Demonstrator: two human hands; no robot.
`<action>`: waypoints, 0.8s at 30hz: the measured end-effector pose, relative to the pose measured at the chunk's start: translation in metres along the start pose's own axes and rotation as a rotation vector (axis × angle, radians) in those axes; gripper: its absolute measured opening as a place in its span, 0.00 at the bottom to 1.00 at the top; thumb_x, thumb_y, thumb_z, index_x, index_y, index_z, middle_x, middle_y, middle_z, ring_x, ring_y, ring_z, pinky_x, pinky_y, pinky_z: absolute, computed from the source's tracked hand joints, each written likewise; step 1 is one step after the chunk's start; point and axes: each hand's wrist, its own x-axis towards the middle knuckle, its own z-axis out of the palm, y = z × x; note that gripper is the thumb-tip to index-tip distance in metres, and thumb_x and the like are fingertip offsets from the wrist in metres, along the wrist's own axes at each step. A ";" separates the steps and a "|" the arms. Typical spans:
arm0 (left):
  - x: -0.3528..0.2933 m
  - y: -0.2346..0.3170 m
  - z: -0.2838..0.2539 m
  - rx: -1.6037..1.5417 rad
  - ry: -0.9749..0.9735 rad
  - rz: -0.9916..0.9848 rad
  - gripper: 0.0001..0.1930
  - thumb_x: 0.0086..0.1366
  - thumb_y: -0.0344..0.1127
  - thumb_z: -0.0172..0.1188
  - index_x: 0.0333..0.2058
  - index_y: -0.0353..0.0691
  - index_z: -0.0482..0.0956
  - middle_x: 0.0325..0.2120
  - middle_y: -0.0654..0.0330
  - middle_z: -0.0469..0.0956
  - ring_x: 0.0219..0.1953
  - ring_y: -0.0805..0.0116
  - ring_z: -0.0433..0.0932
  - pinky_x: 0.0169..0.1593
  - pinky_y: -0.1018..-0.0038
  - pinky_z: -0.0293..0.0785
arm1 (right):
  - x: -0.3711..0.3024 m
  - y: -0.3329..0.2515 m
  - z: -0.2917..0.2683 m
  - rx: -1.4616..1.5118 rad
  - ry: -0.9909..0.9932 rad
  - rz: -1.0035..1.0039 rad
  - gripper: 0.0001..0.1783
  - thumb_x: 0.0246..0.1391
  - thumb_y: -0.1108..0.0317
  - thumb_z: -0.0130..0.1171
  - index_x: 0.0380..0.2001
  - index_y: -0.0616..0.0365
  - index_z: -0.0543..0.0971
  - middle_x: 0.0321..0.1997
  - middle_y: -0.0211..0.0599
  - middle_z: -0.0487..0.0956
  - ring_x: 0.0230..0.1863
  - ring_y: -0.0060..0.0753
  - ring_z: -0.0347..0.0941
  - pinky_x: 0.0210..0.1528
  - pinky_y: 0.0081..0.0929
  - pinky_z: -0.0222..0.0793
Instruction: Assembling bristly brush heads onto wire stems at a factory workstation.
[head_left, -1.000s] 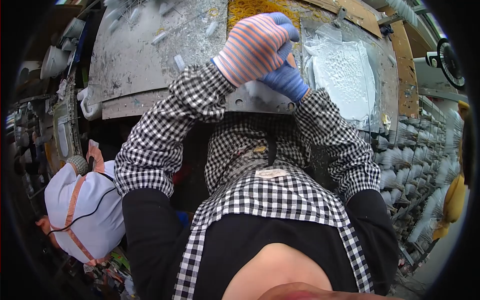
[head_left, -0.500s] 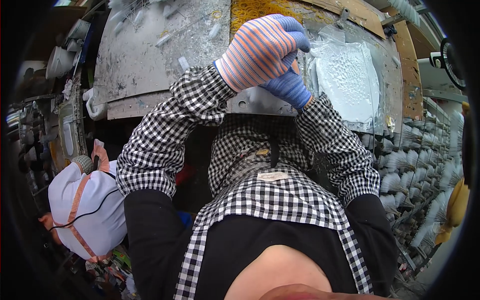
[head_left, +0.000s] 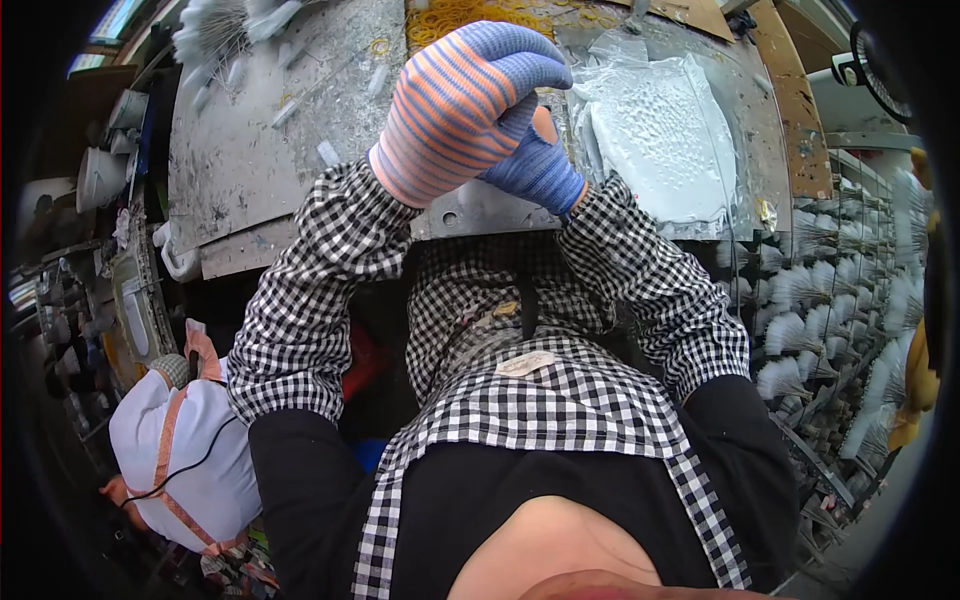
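My left hand (head_left: 455, 110), in an orange-and-blue striped knit glove, is closed over the near edge of the worktable. Its fingers curl toward my right hand (head_left: 540, 172), which wears a blue knit glove with a bare fingertip showing. The two hands meet, with the left one above and partly covering the right. Both look closed, but whatever sits between their fingers is hidden. Beside my right hand lies a slab of white, dimpled paste-like material (head_left: 660, 140) on clear plastic sheeting. Behind the hands is a heap of yellow rubber bands (head_left: 490, 12).
White bristle bundles (head_left: 215, 38) and small translucent tubes (head_left: 328, 153) lie on the stained tabletop (head_left: 225, 165) at left. Racks of white bristle tufts (head_left: 815, 310) stand at right. A person in white clothing (head_left: 200, 460) is at lower left. A fan (head_left: 880, 75) is at far right.
The whole view has shifted, so the table and hands sit further left in the picture. My hands stay together, with the left still over the right.
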 end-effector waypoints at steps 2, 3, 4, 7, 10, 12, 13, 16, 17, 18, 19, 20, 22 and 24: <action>-0.004 0.019 -0.005 0.017 -0.005 0.053 0.11 0.55 0.22 0.64 0.37 0.40 0.87 0.36 0.57 0.84 0.38 0.59 0.85 0.41 0.69 0.82 | -0.003 0.006 0.005 -0.230 0.135 -0.192 0.18 0.47 0.53 0.74 0.28 0.56 0.82 0.26 0.39 0.83 0.30 0.42 0.80 0.36 0.33 0.76; -0.028 0.014 0.007 -0.029 -0.061 -0.063 0.11 0.54 0.21 0.64 0.36 0.40 0.87 0.37 0.57 0.84 0.38 0.58 0.85 0.42 0.68 0.82 | -0.021 0.021 0.011 -0.025 -0.031 0.007 0.19 0.46 0.52 0.74 0.31 0.56 0.82 0.29 0.43 0.83 0.32 0.45 0.81 0.37 0.36 0.76; -0.046 0.012 0.004 -0.087 -0.023 -0.145 0.11 0.55 0.20 0.63 0.36 0.40 0.87 0.37 0.57 0.84 0.38 0.59 0.85 0.43 0.68 0.82 | -0.032 0.023 0.020 0.060 -0.108 0.185 0.22 0.44 0.50 0.74 0.35 0.55 0.81 0.32 0.43 0.82 0.35 0.48 0.81 0.38 0.38 0.77; -0.043 0.037 -0.003 -0.023 -0.167 -0.092 0.10 0.56 0.20 0.62 0.36 0.39 0.86 0.37 0.57 0.84 0.38 0.60 0.85 0.43 0.68 0.82 | -0.044 -0.027 -0.003 0.262 -0.247 0.376 0.28 0.41 0.53 0.75 0.42 0.57 0.79 0.36 0.45 0.82 0.37 0.51 0.81 0.43 0.38 0.78; -0.012 0.031 0.015 -0.129 -0.224 -0.212 0.10 0.56 0.20 0.61 0.36 0.39 0.86 0.37 0.57 0.85 0.38 0.60 0.85 0.42 0.69 0.82 | -0.051 -0.019 -0.023 0.108 -0.140 0.202 0.29 0.40 0.54 0.76 0.43 0.57 0.79 0.37 0.45 0.83 0.37 0.48 0.81 0.44 0.37 0.79; 0.020 0.035 0.039 -0.176 -0.216 -0.087 0.12 0.55 0.19 0.61 0.36 0.40 0.86 0.37 0.58 0.85 0.38 0.60 0.86 0.41 0.70 0.82 | -0.053 -0.007 -0.053 -0.055 0.016 0.059 0.25 0.44 0.55 0.76 0.42 0.56 0.79 0.36 0.39 0.84 0.38 0.37 0.82 0.44 0.33 0.78; 0.033 0.036 0.050 -0.160 -0.189 0.026 0.13 0.54 0.20 0.61 0.37 0.41 0.86 0.38 0.59 0.85 0.38 0.61 0.86 0.40 0.70 0.82 | -0.050 -0.010 -0.074 -0.083 0.053 0.044 0.24 0.45 0.56 0.76 0.42 0.56 0.80 0.36 0.38 0.84 0.38 0.34 0.82 0.44 0.32 0.78; 0.076 0.025 0.116 -0.162 -0.132 0.237 0.13 0.58 0.23 0.65 0.41 0.43 0.86 0.39 0.61 0.85 0.35 0.66 0.85 0.37 0.71 0.81 | -0.062 0.025 -0.139 -0.281 0.162 0.124 0.24 0.46 0.56 0.78 0.43 0.56 0.81 0.35 0.34 0.85 0.38 0.28 0.82 0.43 0.30 0.79; 0.095 0.034 0.124 -0.432 -0.218 0.087 0.11 0.53 0.21 0.60 0.36 0.41 0.82 0.33 0.54 0.79 0.37 0.50 0.81 0.41 0.64 0.79 | -0.068 0.040 -0.156 -0.240 0.195 0.168 0.25 0.46 0.56 0.78 0.43 0.56 0.81 0.35 0.32 0.85 0.38 0.28 0.82 0.43 0.29 0.79; 0.102 0.033 0.150 -0.285 -0.360 0.042 0.09 0.58 0.26 0.63 0.38 0.42 0.83 0.35 0.57 0.82 0.37 0.58 0.83 0.40 0.67 0.80 | -0.072 0.054 -0.175 -0.379 0.199 0.144 0.25 0.47 0.55 0.78 0.44 0.56 0.81 0.36 0.31 0.85 0.39 0.28 0.82 0.45 0.29 0.79; 0.111 0.034 0.165 -0.136 -0.503 -0.001 0.07 0.63 0.30 0.67 0.40 0.43 0.85 0.36 0.61 0.85 0.37 0.67 0.85 0.39 0.70 0.80 | -0.072 0.061 -0.188 -0.516 0.202 0.120 0.26 0.48 0.54 0.78 0.45 0.56 0.81 0.38 0.31 0.85 0.41 0.28 0.82 0.46 0.28 0.78; 0.116 0.029 0.173 -0.140 -0.510 -0.008 0.07 0.63 0.30 0.67 0.40 0.43 0.85 0.36 0.61 0.85 0.37 0.67 0.85 0.39 0.70 0.80 | -0.074 0.068 -0.194 -0.483 0.218 0.065 0.25 0.49 0.54 0.77 0.45 0.55 0.82 0.39 0.32 0.85 0.43 0.28 0.82 0.46 0.28 0.78; 0.138 0.025 0.167 -0.359 -0.165 0.307 0.10 0.53 0.22 0.59 0.34 0.40 0.81 0.31 0.53 0.78 0.36 0.50 0.81 0.40 0.62 0.78 | -0.061 0.063 -0.199 -0.467 0.263 0.029 0.23 0.49 0.53 0.77 0.43 0.54 0.83 0.39 0.33 0.84 0.42 0.31 0.82 0.45 0.31 0.79; 0.137 0.014 0.182 -0.384 -0.174 0.322 0.09 0.53 0.22 0.59 0.34 0.40 0.80 0.30 0.53 0.78 0.35 0.50 0.81 0.39 0.62 0.78 | -0.061 0.108 -0.214 -0.591 0.233 0.029 0.23 0.48 0.53 0.77 0.42 0.55 0.84 0.39 0.34 0.84 0.42 0.33 0.82 0.45 0.32 0.79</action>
